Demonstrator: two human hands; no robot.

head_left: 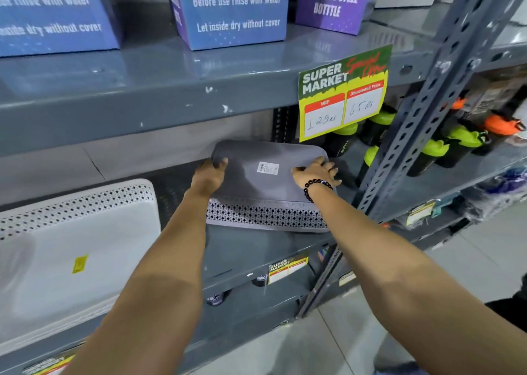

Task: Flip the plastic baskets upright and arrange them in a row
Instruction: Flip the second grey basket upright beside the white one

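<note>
Two bare forearms reach up from the bottom of the frame to a grey metal shelf (242,249) at centre. The left hand (209,175) and the right hand (315,172), which wears a dark beaded bracelet (313,187), grip the opposite short ends of an upside-down grey plastic basket with perforated sides (265,192), fingers curled over its edges. A white barcode sticker (268,168) sits on its upturned base. An overturned white perforated plastic basket (71,260) lies at lower left, well apart.
</note>
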